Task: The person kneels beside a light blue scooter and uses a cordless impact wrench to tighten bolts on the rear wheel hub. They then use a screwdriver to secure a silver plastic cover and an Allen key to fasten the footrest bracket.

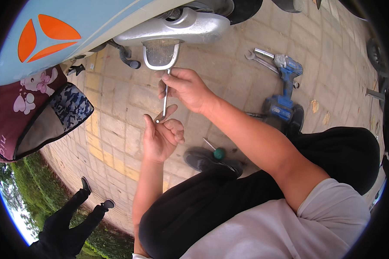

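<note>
My right hand (186, 88) pinches a slim silver hex key (165, 102) between thumb and fingers near its upper end. The key reaches up to the rim of a silver scooter cover (194, 26) with a grey textured insert; its exact contact there is hidden by my fingers and the rim. Below, my left hand (162, 137) is palm up, thumb raised and index finger stretched behind the key's bent lower end. Its other fingers curl loosely, and that end lies between thumb and index finger without a visible grip.
A blue cordless impact wrench (285, 86) lies on the paving right, beside a spanner (261, 61). A green-handled screwdriver (219, 153) is near my shoe (203, 159). The light-blue scooter body (95, 21) and a maroon padded cover (26, 116) fill the left. A person in dark trousers (71, 216) stands lower left.
</note>
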